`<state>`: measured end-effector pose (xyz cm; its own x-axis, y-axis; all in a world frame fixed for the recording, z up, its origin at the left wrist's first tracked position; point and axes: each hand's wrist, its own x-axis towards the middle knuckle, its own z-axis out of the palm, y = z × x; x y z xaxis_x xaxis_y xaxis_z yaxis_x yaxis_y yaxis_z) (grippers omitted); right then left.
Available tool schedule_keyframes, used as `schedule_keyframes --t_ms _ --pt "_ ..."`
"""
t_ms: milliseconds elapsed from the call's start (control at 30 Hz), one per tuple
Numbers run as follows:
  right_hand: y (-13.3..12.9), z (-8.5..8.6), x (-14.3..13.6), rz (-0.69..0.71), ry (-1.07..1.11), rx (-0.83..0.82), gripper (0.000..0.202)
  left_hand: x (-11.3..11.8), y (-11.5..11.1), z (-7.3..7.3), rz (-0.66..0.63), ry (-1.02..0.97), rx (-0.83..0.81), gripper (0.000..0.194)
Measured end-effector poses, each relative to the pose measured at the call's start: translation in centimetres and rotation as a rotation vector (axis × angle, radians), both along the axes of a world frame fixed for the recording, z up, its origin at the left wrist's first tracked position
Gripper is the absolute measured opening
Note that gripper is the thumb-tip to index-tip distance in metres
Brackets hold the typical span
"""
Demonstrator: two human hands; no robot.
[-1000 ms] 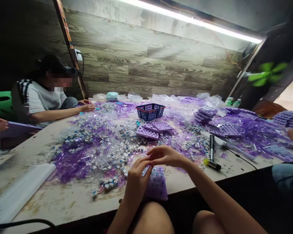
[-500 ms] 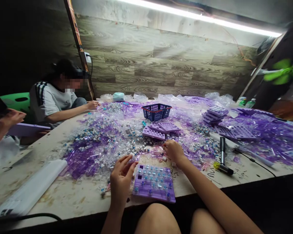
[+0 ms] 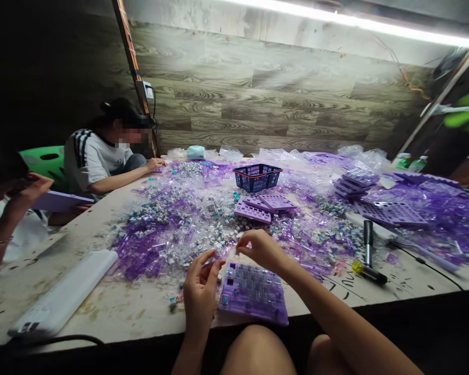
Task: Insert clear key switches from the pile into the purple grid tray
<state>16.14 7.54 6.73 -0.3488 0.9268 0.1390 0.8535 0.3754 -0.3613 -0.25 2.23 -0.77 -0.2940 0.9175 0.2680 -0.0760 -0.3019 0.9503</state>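
A purple plate [image 3: 254, 307] with rows of clear, blue-centred pieces lies at the table's front edge; one dark square hole shows on its left side. My left hand [image 3: 202, 281] is beside the plate's left edge, fingers curled with the tips close together; whatever they hold is too small to name. Above the plate's back edge, my right hand [image 3: 260, 250] is pinched, its fingertips near the top left corner, and what lies between them cannot be made out. Heaps of small white and blue switches [image 3: 214, 208] and purple clear pieces [image 3: 140, 255] spread behind.
Behind are a dark blue basket [image 3: 258, 178] and stacked purple plates [image 3: 263, 207]. A black-handled tool [image 3: 368, 245] lies right, a white power strip [image 3: 68, 291] left. Two people sit at the left, one with a hand [image 3: 155, 164] on the table.
My right hand has moved left from the loose pieces to above the plate's back left corner. A hole at that corner now shows a clear piece. The whole view has shifted slightly.
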Motion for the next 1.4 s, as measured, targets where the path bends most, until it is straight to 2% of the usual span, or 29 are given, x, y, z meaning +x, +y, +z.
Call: schedule_keyframes --t_ms 133,400,733,1033,1400 --pt "-0.6 -0.3 -1.9 0.089 -0.044 -0.082 0.013 -0.1 0.0 0.0 0.003 -0.031 -0.01 0.039" --pt "-0.6 -0.1 -1.9 0.114 -0.112 -0.111 0.017 0.0 -0.3 0.7 -0.015 -0.052 -0.041 0.042" --pt "-1.2 -0.6 -2.4 0.07 -0.164 -0.062 0.017 -0.2 0.0 -0.1 0.002 0.037 -0.015 0.039" --pt "-1.1 -1.1 -2.2 0.094 -0.144 -0.026 0.017 -0.1 0.1 -0.4 -0.034 0.057 -0.003 0.033" --pt "-1.7 -0.7 -2.2 0.069 -0.17 -0.02 0.016 -0.1 0.3 -0.3 -0.036 0.054 0.006 0.034"
